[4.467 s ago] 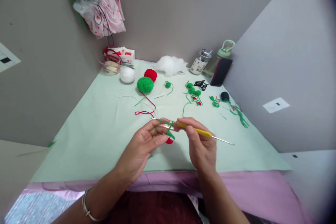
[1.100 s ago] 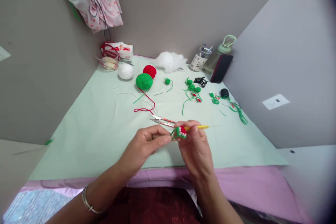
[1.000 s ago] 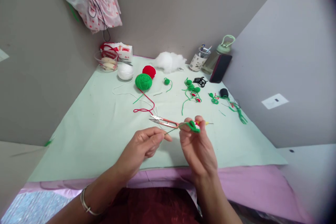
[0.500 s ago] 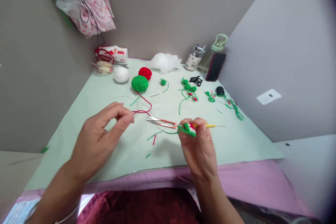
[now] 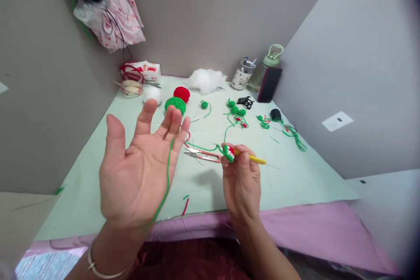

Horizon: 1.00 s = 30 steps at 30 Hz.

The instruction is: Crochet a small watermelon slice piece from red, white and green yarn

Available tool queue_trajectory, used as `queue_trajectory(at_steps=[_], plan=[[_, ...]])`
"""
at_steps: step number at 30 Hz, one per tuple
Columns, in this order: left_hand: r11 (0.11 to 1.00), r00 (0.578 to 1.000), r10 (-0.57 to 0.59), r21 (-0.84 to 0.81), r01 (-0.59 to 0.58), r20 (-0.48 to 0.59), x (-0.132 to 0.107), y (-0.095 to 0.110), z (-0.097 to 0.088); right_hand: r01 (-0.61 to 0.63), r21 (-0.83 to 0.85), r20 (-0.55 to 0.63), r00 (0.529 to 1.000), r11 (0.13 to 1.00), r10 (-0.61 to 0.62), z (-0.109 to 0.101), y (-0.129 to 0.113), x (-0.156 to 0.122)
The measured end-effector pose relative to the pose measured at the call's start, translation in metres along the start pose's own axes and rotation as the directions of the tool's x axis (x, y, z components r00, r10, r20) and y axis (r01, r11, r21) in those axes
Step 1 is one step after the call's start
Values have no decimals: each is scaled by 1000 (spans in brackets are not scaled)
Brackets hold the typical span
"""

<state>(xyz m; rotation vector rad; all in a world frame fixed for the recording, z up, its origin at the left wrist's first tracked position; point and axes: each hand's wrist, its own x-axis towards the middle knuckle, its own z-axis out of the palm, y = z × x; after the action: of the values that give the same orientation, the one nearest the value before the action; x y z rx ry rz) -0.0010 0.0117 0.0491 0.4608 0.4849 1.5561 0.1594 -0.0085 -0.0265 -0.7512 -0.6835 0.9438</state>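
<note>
My left hand is raised palm up with its fingers stretched out. A green yarn strand runs across its fingers and hangs down past the palm. My right hand is closed on a yellow crochet hook and a small red and green crochet piece. The strand leads from that piece to my left hand. Red-handled thread snips lie on the pale green mat between my hands.
At the back lie a green yarn ball, a red ball, a white ball, stuffing, a cup of pens, a bottle and a dark phone. Small green crochet pieces are scattered mid-mat.
My left hand let go of the piece, swung left, then rose and spread flat with the green strand over its fingers. My right hand kept the hook and piece.
</note>
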Motion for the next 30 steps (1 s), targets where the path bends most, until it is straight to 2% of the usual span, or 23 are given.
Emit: queue_trajectory(at_steps=[2, 4, 6, 8, 10, 16, 21, 25, 30], plan=[[979, 990, 139, 144, -143, 38, 1, -15, -7, 59, -40, -7, 998, 997, -60, 1, 1, -2], [886, 954, 260, 356, -298, 151, -1, -32, -19, 126, -92, 16, 992, 988, -125, 1, 2, -4], [713, 926, 217, 597, -367, 311, -5, -44, -29, 202, -145, 71, 979, 969, -193, 0, 2, -6], [562, 907, 177, 717, -413, 383, -11, -49, -35, 287, -196, 135, 955, 938, -264, -1, 2, -8], [506, 902, 179, 750, -426, 392, -15, -51, -35, 370, -249, 194, 924, 895, -328, -3, 1, -10], [627, 945, 129, 713, -312, 300, -18, -53, -32, 560, -347, 355, 821, 753, -447, -2, -4, -16], [624, 937, 91, 713, -318, 339, -17, -50, -33, 641, -400, 390, 766, 655, -511, -1, -7, -16], [608, 950, -24, 759, -233, 311, -18, -45, -33, 665, -398, 395, 746, 632, -536, -1, -7, -14], [721, 963, -122, 689, -79, 239, -22, -42, -32, 600, -403, 355, 798, 691, -486, -2, -12, -17]])
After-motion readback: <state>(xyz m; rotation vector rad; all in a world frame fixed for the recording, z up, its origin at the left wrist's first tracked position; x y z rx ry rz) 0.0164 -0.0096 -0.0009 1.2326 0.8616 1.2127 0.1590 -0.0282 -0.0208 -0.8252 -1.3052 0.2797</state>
